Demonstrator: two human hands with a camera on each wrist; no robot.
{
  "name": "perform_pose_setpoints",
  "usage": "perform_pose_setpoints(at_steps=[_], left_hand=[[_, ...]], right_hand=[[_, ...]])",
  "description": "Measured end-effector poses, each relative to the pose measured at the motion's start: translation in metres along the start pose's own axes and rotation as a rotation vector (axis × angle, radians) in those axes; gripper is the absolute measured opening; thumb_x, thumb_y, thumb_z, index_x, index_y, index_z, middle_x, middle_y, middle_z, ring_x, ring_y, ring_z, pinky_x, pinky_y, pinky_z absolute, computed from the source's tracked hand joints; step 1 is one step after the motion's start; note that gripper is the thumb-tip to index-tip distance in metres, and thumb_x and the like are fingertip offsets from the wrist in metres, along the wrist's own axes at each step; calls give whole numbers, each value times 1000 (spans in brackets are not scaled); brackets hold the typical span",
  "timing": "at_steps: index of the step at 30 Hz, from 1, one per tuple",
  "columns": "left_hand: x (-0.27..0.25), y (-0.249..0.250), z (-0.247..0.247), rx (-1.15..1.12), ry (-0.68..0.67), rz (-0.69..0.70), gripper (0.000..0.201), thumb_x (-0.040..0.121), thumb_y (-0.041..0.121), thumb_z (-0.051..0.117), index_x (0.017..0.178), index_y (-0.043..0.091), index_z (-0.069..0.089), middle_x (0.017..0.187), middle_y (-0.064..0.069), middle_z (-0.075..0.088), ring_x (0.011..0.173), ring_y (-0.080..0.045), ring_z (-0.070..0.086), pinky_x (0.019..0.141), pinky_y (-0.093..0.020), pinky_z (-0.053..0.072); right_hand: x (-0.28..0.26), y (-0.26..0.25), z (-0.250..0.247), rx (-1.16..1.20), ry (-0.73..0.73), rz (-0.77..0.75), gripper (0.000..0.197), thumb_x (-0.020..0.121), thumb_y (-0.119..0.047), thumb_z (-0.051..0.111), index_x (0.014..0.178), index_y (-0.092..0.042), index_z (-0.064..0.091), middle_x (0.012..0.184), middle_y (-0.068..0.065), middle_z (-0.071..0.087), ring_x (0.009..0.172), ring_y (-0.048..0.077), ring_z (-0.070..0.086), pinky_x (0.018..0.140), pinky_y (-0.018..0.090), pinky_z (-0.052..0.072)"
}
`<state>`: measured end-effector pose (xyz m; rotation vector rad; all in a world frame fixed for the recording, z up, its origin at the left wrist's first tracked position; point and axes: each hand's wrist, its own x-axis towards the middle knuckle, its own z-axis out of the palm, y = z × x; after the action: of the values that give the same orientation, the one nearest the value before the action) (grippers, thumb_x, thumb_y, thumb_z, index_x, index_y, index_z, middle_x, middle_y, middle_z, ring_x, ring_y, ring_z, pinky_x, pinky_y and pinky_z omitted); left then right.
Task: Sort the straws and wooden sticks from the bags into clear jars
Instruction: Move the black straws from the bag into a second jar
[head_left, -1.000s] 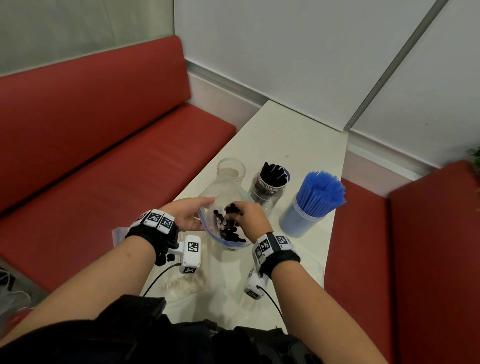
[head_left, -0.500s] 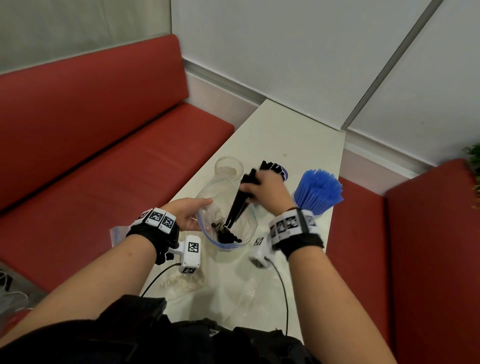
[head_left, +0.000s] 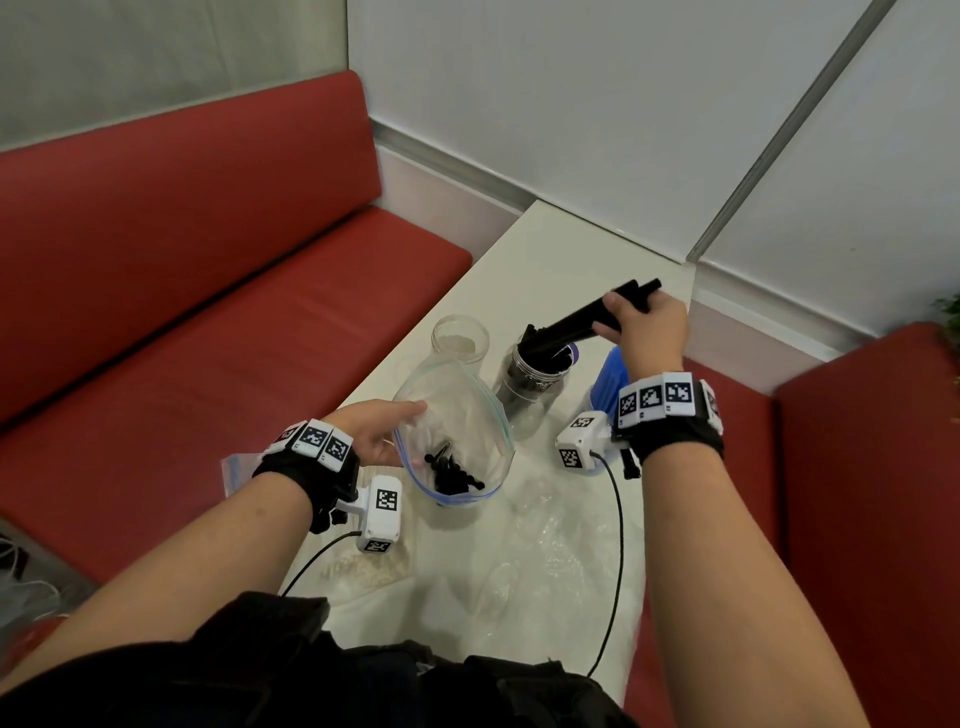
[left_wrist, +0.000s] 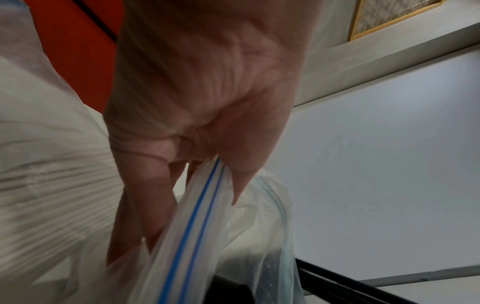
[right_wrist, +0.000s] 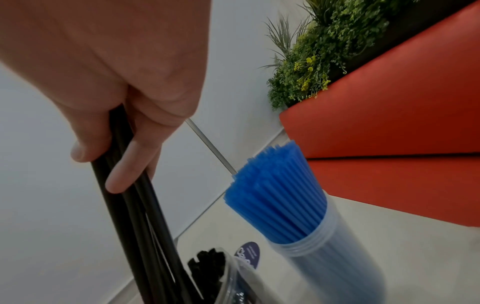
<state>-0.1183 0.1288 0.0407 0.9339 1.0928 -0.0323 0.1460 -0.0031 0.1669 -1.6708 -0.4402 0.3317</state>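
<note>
My right hand grips a bundle of black straws near their upper ends; their lower ends dip into the clear jar that holds more black straws. In the right wrist view the fingers curl round the black straws above the jar's mouth. My left hand pinches the rim of an open zip bag with several black straws left at its bottom. The left wrist view shows the thumb and fingers clamped on the bag's blue-striped edge.
An empty clear jar stands behind the bag. A jar packed with blue straws stands right of the black-straw jar. Crumpled clear bags lie on the white table near me. Red bench seats flank the table on both sides.
My right hand has drawn a bundle of black straws out of the bag and carried it up and right to the black-straw jar. The left hand kept hold of the bag.
</note>
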Motion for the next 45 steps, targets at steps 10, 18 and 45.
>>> perform_pose_setpoints(at_steps=[10, 18, 45], left_hand=[[7, 0, -5, 2, -7, 1, 31, 95, 32, 63, 106, 4, 60, 84, -15, 72, 77, -28, 69, 67, -46, 60], [10, 4, -8, -13, -7, -4, 28, 94, 31, 65, 97, 4, 60, 66, -12, 73, 61, -25, 73, 50, -38, 59], [10, 5, -8, 135, 32, -77, 70, 92, 66, 45, 105, -1, 57, 69, -13, 66, 55, -24, 65, 54, -32, 54]], right_hand=[[10, 41, 23, -125, 64, 58, 10, 93, -9, 69, 102, -7, 64, 100, 10, 69, 78, 20, 75, 72, 32, 62], [8, 45, 39, -249, -118, -94, 65, 99, -27, 60, 156, -26, 29, 150, 8, 46, 128, 27, 56, 107, 46, 49], [-110, 84, 89, -1127, -1169, -379, 45, 90, -5, 59, 132, -22, 58, 126, 6, 63, 115, 24, 57, 98, 38, 49]])
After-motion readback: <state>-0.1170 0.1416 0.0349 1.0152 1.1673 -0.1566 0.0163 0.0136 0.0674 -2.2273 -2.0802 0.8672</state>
